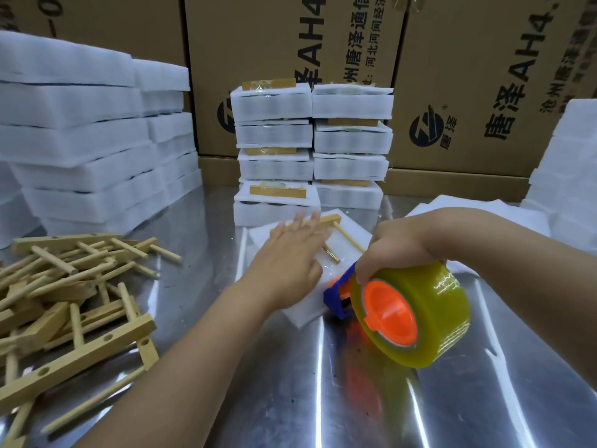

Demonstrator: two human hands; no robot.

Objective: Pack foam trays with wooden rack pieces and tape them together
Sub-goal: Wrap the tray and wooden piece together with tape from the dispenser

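Steel table (pixel 355 399), near its middle: foam tray (pixel 302 315) holding a wooden rack piece (pixel 336 219), left hand (pixel 290 257) on it, grip spread flat. Right hand (pixel 397 247) has its grip curled round the tape dispenser (pixel 416 315). Foam seems light and dentable, best pressed flat.

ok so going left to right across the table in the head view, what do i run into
pile of wooden rack pieces → left hand, flat on the foam tray → yellow tape roll
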